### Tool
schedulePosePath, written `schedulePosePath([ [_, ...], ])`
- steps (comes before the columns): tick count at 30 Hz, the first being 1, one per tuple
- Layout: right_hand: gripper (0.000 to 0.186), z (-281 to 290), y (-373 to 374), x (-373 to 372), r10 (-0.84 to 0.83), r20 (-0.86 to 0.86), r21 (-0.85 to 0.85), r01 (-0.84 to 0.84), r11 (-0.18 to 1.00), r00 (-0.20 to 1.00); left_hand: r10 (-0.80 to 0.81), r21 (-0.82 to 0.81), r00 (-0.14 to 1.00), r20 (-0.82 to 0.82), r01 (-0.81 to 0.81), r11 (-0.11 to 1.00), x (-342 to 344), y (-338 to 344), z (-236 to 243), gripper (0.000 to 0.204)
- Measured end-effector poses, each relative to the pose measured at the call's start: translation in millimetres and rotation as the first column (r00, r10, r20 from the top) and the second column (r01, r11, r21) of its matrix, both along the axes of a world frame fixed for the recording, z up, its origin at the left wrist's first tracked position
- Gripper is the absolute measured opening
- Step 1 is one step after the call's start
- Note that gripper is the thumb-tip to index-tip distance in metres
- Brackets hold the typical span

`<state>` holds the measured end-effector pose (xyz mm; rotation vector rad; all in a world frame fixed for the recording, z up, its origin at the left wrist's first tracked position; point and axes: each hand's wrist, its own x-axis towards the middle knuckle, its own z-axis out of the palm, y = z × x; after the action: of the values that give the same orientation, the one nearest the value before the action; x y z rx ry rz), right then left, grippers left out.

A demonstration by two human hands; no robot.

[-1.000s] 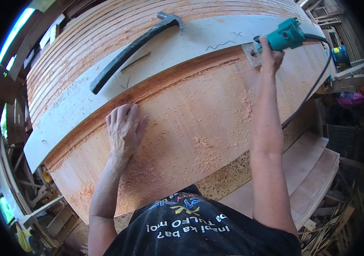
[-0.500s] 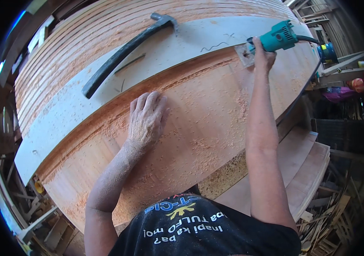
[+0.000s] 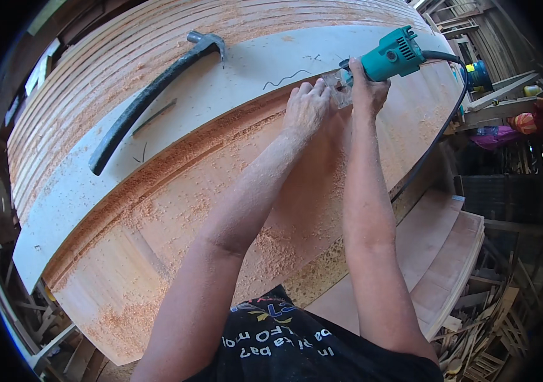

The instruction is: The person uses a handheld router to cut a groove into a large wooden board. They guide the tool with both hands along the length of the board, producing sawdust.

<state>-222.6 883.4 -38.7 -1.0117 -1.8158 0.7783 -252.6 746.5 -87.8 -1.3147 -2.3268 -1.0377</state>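
Note:
My right hand (image 3: 370,93) is closed round the lower body of a teal trim router (image 3: 393,53), which is tilted over to the right. Its clear base plate (image 3: 341,95) sits at the upper edge of a reddish wooden panel (image 3: 233,184). My left hand (image 3: 309,108) is at the left side of that base plate, its fingers bent against it; the thumb is mostly hidden. A pale curved template board (image 3: 61,204) lies along the panel's far edge, beside a groove (image 3: 176,153) full of shavings. On the template rests a claw hammer (image 3: 157,89) with a dark handle.
Sawdust and shavings cover much of the panel. A dark power cord (image 3: 440,137) runs from the router down the panel's right edge. Stacked boards (image 3: 440,254) lie at the lower right, near wood scraps (image 3: 487,331). Grooved slats (image 3: 125,44) extend behind the template.
My left hand has moved from the middle of the panel up and right to the router's base plate. My right hand and the router appear a little further left as the view shifts.

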Motion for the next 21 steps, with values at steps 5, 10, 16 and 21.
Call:
schedulePosePath([
  [5,0.081,-1,5,1,0.004,-0.006,0.021,-0.004,1.000,1.000,0.014,0.002,1.000,0.008,-0.014,1.000,-5,16,-3,0.025],
  [10,0.079,-3,0,-2,0.008,-0.042,0.015,-0.007,1.000,0.999,0.081,-0.054,0.996,-0.022,-0.082,0.995,-7,23,-9,0.024],
  [16,0.080,4,-2,1,-0.013,-0.003,0.019,0.013,1.000,1.000,0.093,-0.071,0.994,-0.063,-0.098,0.993,-4,26,-6,0.024],
  [21,0.082,0,4,2,-0.018,-0.014,0.028,0.018,0.999,1.000,0.082,-0.072,0.996,-0.044,-0.085,0.994,-2,29,-6,0.023],
])
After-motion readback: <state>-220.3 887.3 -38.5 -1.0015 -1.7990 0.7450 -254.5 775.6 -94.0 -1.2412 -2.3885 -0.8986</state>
